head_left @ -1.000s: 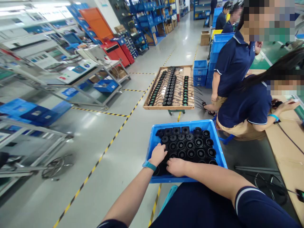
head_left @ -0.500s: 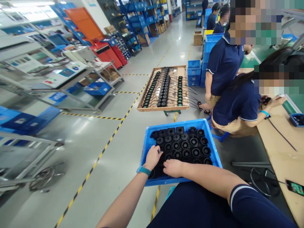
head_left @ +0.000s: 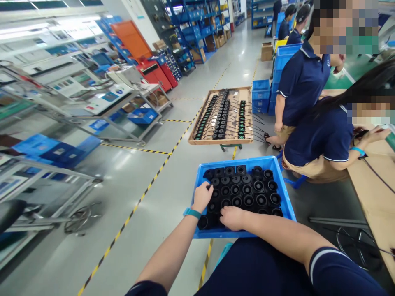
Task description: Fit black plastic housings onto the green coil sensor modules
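Observation:
A blue plastic bin (head_left: 289,209) in front of me holds rows of black round parts (head_left: 247,189), several showing ring-shaped tops. My left hand (head_left: 203,196), with a teal band at its wrist, is at the bin's left side. Its fingers are closed at the tips on a small dark piece, most of which they hide. Lower in the bin, my right hand (head_left: 233,218) reaches in from the right with curled fingers among the parts. Its fingertips are partly hidden, so what they grip does not show clearly.
Beyond the bin stands a wooden tray (head_left: 220,142) with rows of wired black parts and green boards. Two co-workers (head_left: 291,82) are on the right by a workbench (head_left: 370,187). Stacked blue crates (head_left: 261,95) stand behind the tray. Metal carts (head_left: 77,185) line the left.
The whole view has shifted, so the bin and surroundings appear farther right. My left hand has moved slightly up along the bin's left side; my right hand stays low among the parts.

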### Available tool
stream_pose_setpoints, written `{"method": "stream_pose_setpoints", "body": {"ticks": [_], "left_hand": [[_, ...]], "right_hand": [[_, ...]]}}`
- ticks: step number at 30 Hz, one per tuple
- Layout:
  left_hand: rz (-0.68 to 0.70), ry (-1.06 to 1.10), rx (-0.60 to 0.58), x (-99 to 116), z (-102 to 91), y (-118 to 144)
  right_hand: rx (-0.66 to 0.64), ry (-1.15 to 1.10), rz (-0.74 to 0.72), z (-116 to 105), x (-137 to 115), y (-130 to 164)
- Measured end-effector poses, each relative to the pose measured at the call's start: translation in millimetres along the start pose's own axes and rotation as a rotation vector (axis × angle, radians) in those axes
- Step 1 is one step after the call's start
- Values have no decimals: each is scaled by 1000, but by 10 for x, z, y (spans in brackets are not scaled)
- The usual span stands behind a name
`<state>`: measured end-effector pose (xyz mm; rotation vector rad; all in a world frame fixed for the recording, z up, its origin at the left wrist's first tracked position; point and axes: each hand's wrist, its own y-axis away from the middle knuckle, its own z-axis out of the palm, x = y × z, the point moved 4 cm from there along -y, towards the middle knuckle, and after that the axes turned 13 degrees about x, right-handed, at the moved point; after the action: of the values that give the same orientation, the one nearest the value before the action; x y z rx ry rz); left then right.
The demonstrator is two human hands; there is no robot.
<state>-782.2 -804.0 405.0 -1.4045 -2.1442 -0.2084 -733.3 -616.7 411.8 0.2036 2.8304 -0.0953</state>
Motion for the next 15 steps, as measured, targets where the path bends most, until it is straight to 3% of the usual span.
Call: {"method": "stream_pose_setpoints", "body": {"ticks": [4,7,11,13,15], "left_hand": [[-149,38,21,-52,19,-130],[-201,60,16,100,-72,-146],[-160,76,-33,370,-183,-191],[-154,-10,-69,368,-81,-297],[-42,-61,-100,353,96,-397]], "right_hand": [[1,-47,6,-18,29,-5],[-4,-100,42,-136,10,33],[-47,-235,128,-336,-45,19],[-46,-340,196,-360,34,-28],[45,-579,350,-359,156,-13]]}}
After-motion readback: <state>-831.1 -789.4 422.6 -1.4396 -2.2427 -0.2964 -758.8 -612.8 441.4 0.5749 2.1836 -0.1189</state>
